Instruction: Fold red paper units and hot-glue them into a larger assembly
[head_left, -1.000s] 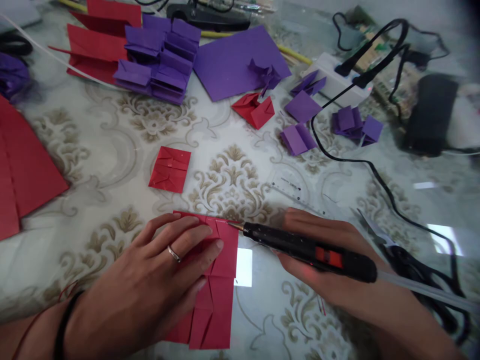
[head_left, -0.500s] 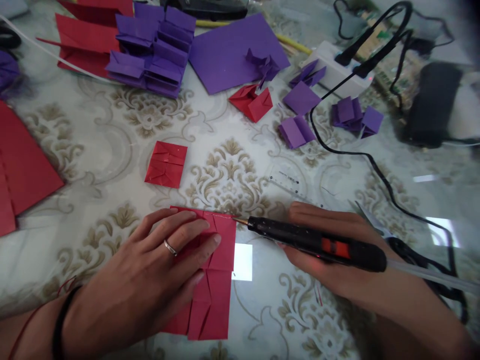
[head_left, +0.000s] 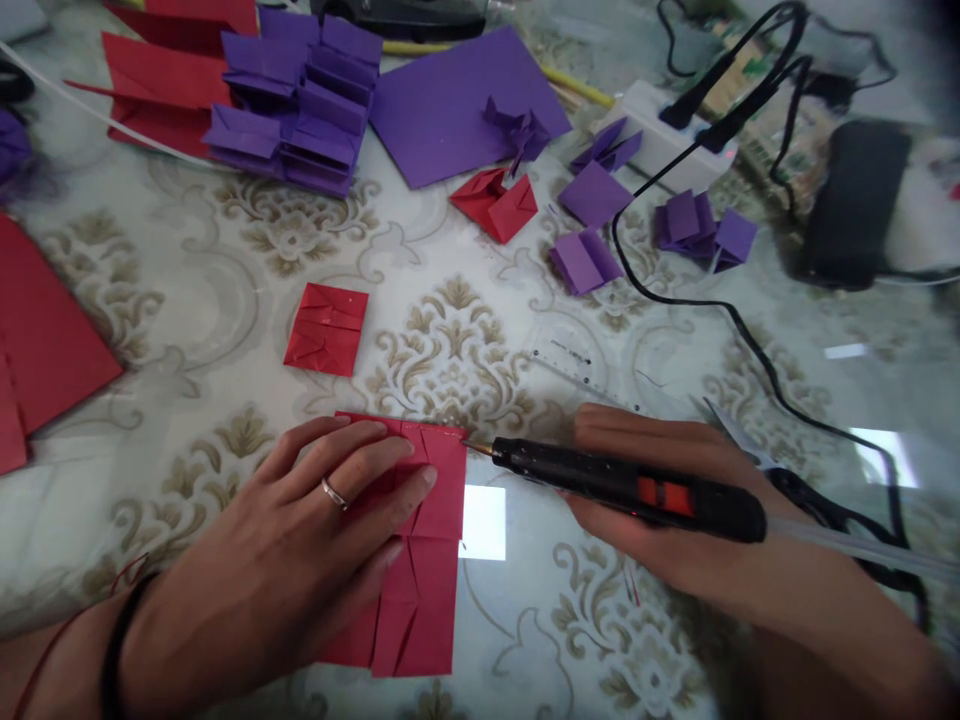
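Observation:
My left hand (head_left: 300, 530) lies flat with fingers stretched over a folded red paper (head_left: 439, 500), pressing it to the table. In my right hand (head_left: 652, 540) is a black hot glue gun (head_left: 585, 475) with an orange switch. Its metal tip is at the paper's upper right corner, and a thin whitish line of glue runs along the top edge. A clear glue stick (head_left: 832, 545) sticks out of the gun's back end. Farther up, a small folded red square (head_left: 326, 330) rests on the patterned tablecloth.
Folded purple pieces (head_left: 330, 110), a purple sheet (head_left: 442, 110) and a folded red piece (head_left: 495, 205) lie at the back. A white power strip (head_left: 652, 120) feeds a black cable (head_left: 720, 303). Scissors (head_left: 810, 500) are beside my right wrist; a clear ruler (head_left: 570, 365) lies ahead.
The glue gun's tip has shifted slightly, staying at the paper's right corner, and the glue line appears to reach that corner. The whole view has drifted a little; my left hand stays on the paper.

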